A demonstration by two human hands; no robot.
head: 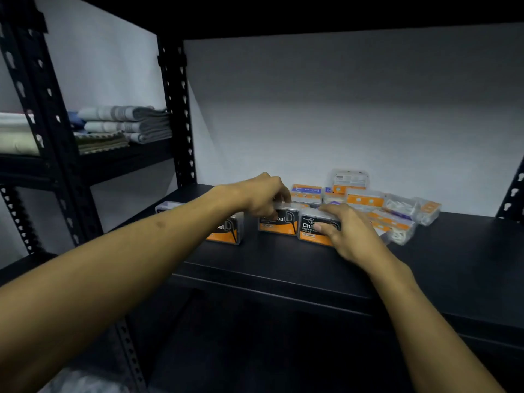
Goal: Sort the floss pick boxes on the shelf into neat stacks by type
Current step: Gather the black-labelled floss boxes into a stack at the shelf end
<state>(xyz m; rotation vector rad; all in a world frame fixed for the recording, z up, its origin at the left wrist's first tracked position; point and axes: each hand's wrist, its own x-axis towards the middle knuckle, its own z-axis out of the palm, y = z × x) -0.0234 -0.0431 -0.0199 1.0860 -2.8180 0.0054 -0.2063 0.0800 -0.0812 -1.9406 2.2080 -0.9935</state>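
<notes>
Shelf: I see a black metal shelf [283, 259] with a pale wall behind it; lighting is dim.
Left hand: left hand [262, 195] reaches in from the left, fingers curled down over the top of the middle charcoal box [279, 222]; thumb at its front face. It has a grip on that box.
Right hand: right hand [347, 231] lies over the right charcoal box [314, 229], fingers spread across its top and front, thumb against the label. Closed around it, I believe, though the far side of the box is hidden.
Charcoal boxes: three black-and-orange boxes stand in a row near the shelf's front edge; the left charcoal box [229, 229] stands apart, partly behind the left forearm. The middle and right ones are touching.
Orange-and-white boxes: a loose pile of orange-and-white boxes [365, 201] sits behind and to the right of the row, some flat, some tilted; one clear box [350, 180] stands upright at the back.
Far left: a small box [167, 207] near the upright post, label unreadable.
Neighbouring bay: folded towels [124, 126] stacked on a higher shelf.
</notes>
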